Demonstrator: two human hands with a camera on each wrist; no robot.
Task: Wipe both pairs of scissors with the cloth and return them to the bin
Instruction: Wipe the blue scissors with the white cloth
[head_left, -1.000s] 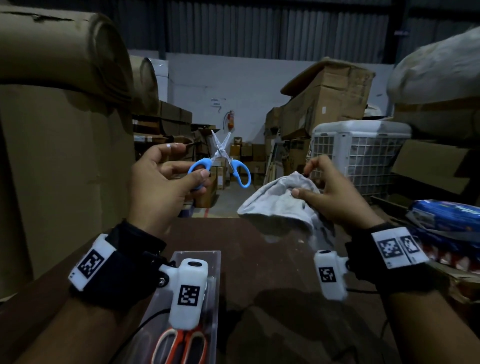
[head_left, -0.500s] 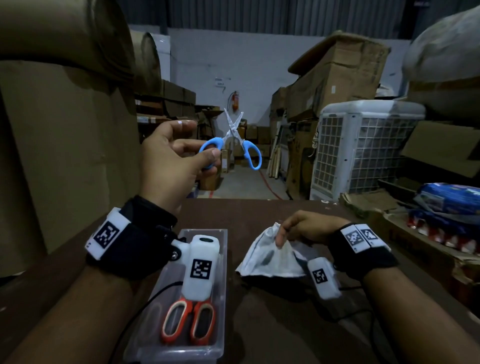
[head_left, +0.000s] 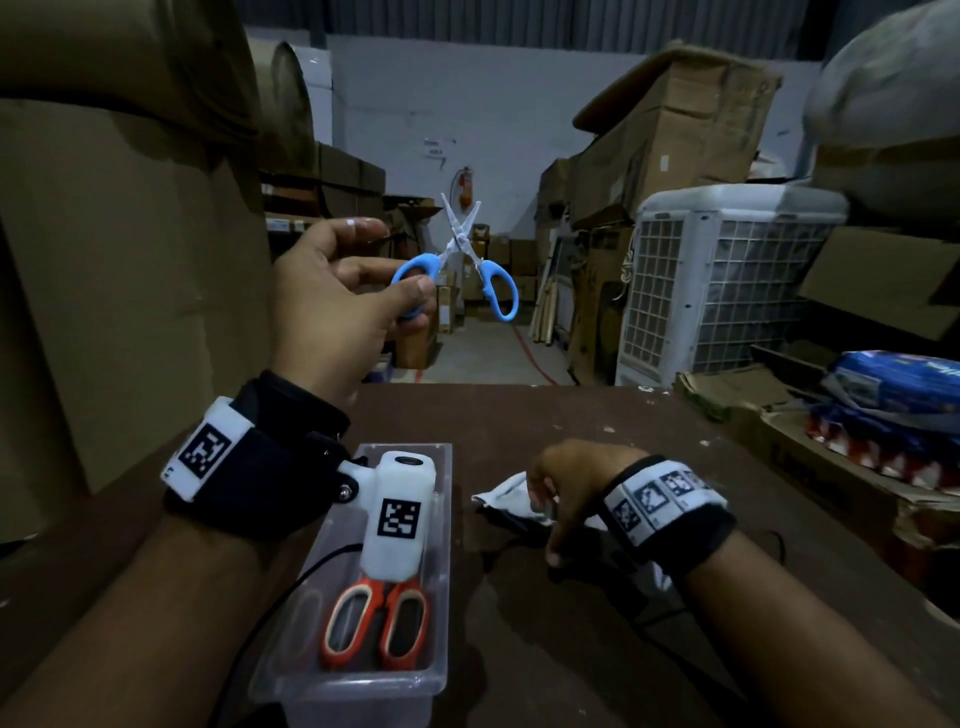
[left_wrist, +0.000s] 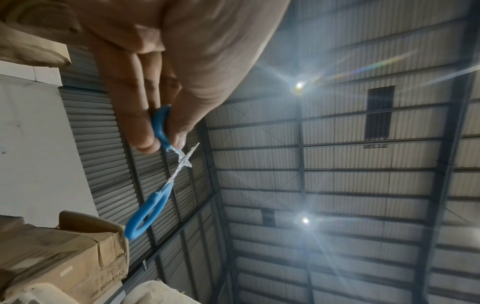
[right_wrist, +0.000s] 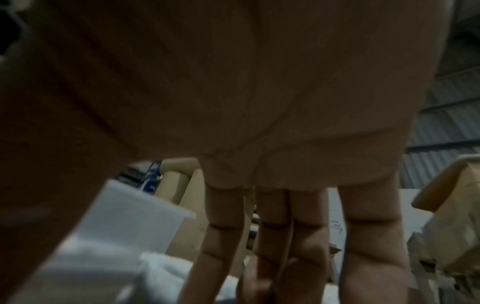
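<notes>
The blue-handled scissors (head_left: 457, 244) are held up in the air, blades apart and pointing up. My left hand (head_left: 410, 296) pinches one handle loop between thumb and fingers; the other loop hangs free. The left wrist view shows the same pinch by my left hand (left_wrist: 162, 142) on the blue-handled scissors (left_wrist: 163, 191). My right hand (head_left: 550, 499) is low on the table, fingers fairly straight and resting on the crumpled white cloth (head_left: 501, 496). The right wrist view shows the cloth (right_wrist: 161, 273) under my right hand (right_wrist: 259, 277). The orange-handled scissors (head_left: 382, 592) lie in the clear bin (head_left: 441, 519), blades hidden by my wrist camera.
The brown table (head_left: 571, 649) runs forward to a far edge. Tall cardboard (head_left: 104, 260) stands close on the left. A white grilled cooler (head_left: 727, 280) and stacked boxes stand beyond the table on the right. Blue packages (head_left: 893, 389) lie in a carton at the right edge.
My right hand came down from beside the blue scissors and brought the cloth onto the table. My left hand has kept the scissors raised.
</notes>
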